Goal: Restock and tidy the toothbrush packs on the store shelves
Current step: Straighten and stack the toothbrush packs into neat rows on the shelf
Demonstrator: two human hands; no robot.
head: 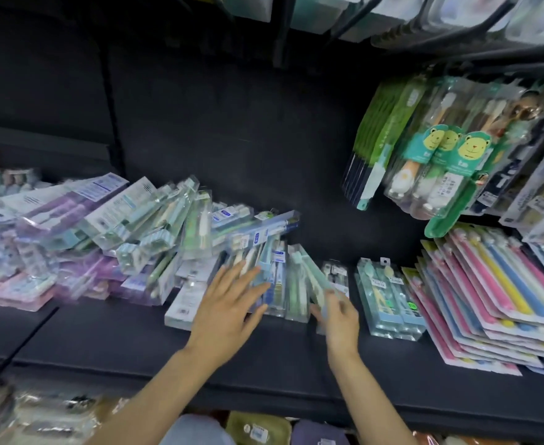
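A: Shelf (296,358) is carrying a leaning row of toothbrush packs (277,277); loose heap (142,226) is sitting left of the row.

B: Left hand (228,303) is pressing on the row, grip spread. Right hand (339,316) is pinching a mint pack (312,274) at the row's right end. Brace the row, then slide it in upright.

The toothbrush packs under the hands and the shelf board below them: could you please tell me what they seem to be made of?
Toothbrush packs: clear glossy plastic, probably, since brushes show through and edges glint. Shelf board: dark and matte, without reflections; whether painted metal or laminate is unclear.
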